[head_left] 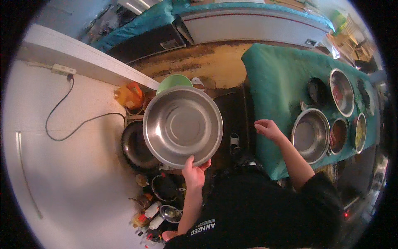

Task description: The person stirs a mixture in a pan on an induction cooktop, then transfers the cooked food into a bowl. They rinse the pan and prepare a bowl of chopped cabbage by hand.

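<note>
A wide, shallow stainless steel basin (184,124) hangs in front of me, tilted so that its bare inside faces me. My left hand (194,174) grips it by the near rim, the thumb over the edge and the other fingers behind. Nothing shows in the basin. My right hand (268,129) hovers by the left edge of the green-covered table (269,79), its fingers curled together and nothing visible in them. On that table, a deep steel pot (304,130) stands nearest to the right hand. Behind the basin, a light green tub (174,81) is partly hidden.
Beyond the pot stand a steel bowl with reddish contents (340,93), smaller bowls of food (360,133) and a dark pan (317,90). Along the left wall are a black wok (139,145), an orange container (129,96), several bottles and a power strip (63,69) with its cord.
</note>
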{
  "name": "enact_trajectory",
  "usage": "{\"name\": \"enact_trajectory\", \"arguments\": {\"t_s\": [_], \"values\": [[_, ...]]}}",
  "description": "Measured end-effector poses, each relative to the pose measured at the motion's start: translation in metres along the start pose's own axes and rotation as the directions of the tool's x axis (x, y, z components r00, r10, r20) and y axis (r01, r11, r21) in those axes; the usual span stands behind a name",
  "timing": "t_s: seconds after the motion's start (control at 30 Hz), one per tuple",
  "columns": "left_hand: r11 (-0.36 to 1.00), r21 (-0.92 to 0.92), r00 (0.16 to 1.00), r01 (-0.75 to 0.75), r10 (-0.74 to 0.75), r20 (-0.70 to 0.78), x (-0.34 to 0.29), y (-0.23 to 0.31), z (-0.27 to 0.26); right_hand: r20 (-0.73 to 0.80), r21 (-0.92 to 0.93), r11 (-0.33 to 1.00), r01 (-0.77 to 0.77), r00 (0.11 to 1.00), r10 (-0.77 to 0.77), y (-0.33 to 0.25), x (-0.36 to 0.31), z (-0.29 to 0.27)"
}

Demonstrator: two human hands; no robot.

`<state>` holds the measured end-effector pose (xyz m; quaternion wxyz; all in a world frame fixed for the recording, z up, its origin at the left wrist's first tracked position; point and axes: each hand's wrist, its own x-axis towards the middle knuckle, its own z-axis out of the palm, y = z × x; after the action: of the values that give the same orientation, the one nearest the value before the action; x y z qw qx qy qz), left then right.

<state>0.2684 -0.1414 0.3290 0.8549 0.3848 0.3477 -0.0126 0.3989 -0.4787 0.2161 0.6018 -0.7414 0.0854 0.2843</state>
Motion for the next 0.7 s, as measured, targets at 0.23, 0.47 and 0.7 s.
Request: {"name": "enact_trajectory", "arguments": {"t_s": [0.23, 0.47, 0.7], "values": [[0.988, 0.088, 0.992, 0.124, -0.121, -0.040, 0.059, -0.006, 0.064, 0.141, 0.102, 0.993, -0.053, 0.989, 0.039, -0.039, 0.032, -0.033], [0.946, 0.270, 0.980, 0.177, -0.195, 0.040, 0.078, -0.024, 0.082, 0.351, 0.398, 0.914, -0.082, 0.934, -0.068, -0.035, 0.025, -0.036], [0.891, 0.451, 0.968, 0.060, -0.163, 0.192, 0.054, -0.028, 0.076, 0.264, 0.574, 0.789, -0.220, 0.962, 0.077, -0.020, -0.004, -0.029]]}}
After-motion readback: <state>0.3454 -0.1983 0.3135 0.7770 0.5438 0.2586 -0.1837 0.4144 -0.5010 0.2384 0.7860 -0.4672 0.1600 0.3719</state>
